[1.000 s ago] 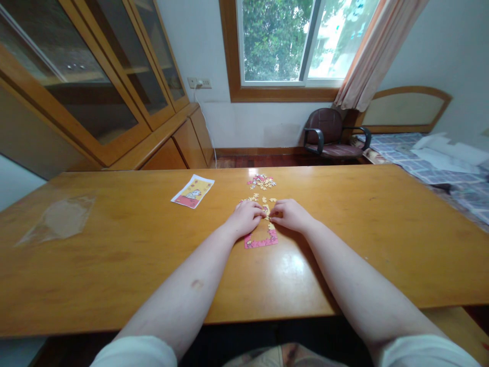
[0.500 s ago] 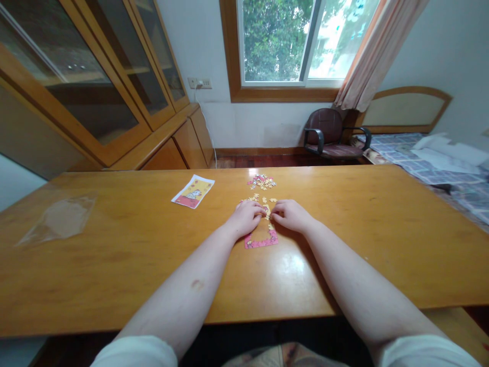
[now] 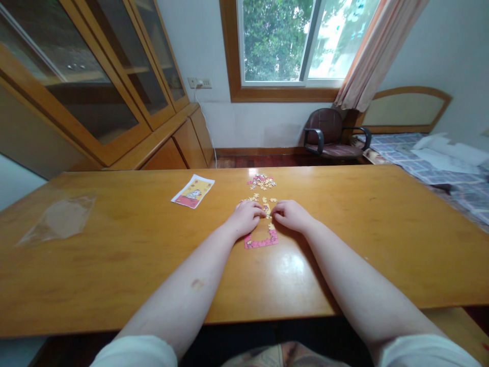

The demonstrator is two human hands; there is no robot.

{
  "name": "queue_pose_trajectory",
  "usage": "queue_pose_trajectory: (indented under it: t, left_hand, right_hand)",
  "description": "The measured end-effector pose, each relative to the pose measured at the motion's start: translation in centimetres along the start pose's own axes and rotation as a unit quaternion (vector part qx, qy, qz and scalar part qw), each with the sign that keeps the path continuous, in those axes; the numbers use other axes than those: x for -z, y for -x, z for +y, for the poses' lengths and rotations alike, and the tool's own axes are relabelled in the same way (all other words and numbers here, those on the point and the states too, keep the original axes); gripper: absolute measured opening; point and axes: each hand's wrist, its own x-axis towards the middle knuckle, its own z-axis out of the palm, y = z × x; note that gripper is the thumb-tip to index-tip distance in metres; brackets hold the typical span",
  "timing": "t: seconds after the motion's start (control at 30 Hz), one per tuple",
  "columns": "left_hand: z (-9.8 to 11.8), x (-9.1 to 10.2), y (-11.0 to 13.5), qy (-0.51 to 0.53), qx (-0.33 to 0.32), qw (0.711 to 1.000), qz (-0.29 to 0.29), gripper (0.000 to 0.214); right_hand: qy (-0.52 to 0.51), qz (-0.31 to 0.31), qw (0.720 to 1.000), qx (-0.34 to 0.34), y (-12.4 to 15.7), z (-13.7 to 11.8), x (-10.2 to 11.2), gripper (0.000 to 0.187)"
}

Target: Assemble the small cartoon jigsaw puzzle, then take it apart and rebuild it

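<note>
My left hand [image 3: 247, 218] rests on the table with curled fingers, their tips at the left edge of a few yellow jigsaw pieces [image 3: 267, 208]. From the other side my right hand [image 3: 292, 215] meets the same pieces, thumb and fingers closed together on the edge of one. Below the hands lies a joined pink and yellow puzzle border [image 3: 262, 244], forming a bottom edge and part of the right side. My left hand covers part of its left side. Loose yellow pieces [image 3: 255, 197] lie just beyond my fingers.
A heap of mixed puzzle pieces [image 3: 262, 181] lies farther back on the wooden table [image 3: 145, 275]. To the left are a picture card [image 3: 193, 191] and a clear plastic bag [image 3: 63, 218]. Behind the table stand a chair [image 3: 328, 133] and a glass-fronted cabinet [image 3: 114, 102].
The small yellow pieces between my fingertips have shifted slightly, and a gap now shows above the border's right side. Both hands have barely moved.
</note>
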Motion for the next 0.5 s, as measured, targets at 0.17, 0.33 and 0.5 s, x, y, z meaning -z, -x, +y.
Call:
queue_pose_trajectory:
  t: [0.17,0.33,0.5]
  left_hand:
    - [-0.09,-0.05,-0.02,-0.01,-0.001,1.0,0.0,0.031]
    - [-0.13,-0.13,0.03,-0.004,-0.006,1.0,0.007,0.03]
    - [-0.27,-0.21,0.09,-0.012,0.044,0.998,0.042,0.025]
  right_hand:
    - [0.005,-0.002,1.0,-0.011,-0.03,0.16,-0.1,0.022]
    - [0.02,0.004,1.0,-0.014,-0.15,0.04,-0.08,0.022]
    - [0.071,0.057,0.995,-0.037,-0.34,0.05,-0.43,0.03]
